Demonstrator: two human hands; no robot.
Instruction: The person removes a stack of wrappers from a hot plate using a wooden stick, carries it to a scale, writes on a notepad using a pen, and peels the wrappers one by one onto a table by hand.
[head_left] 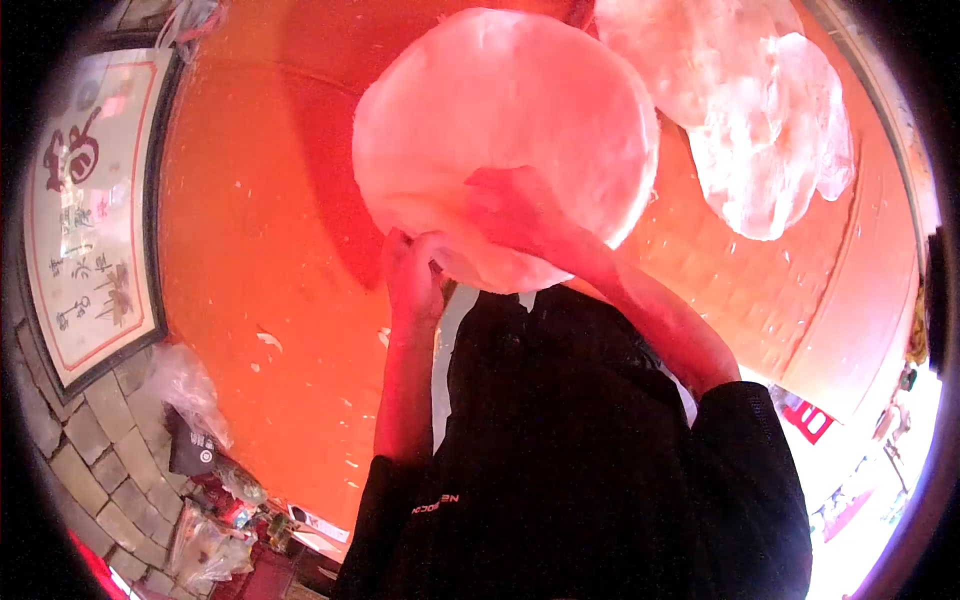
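Note:
A large, round, pale sheet with a soft, slightly fuzzy edge looks pink under the red light; I cannot tell its material. At its lower left edge, my left hand is closed on the rim, where the sheet curls over. My right hand reaches across the lower part of the sheet. Its fingers point left, slightly apart, and rest on or just over the surface. Off to the right lies an overlapping heap of similar pale sheets, brightly lit.
Beneath everything is an orange-red tabletop with small white scraps on it. At the left, a framed panel of brush writing stands over grey paving. Plastic bags and clutter lie at the lower left. A red object is at the right.

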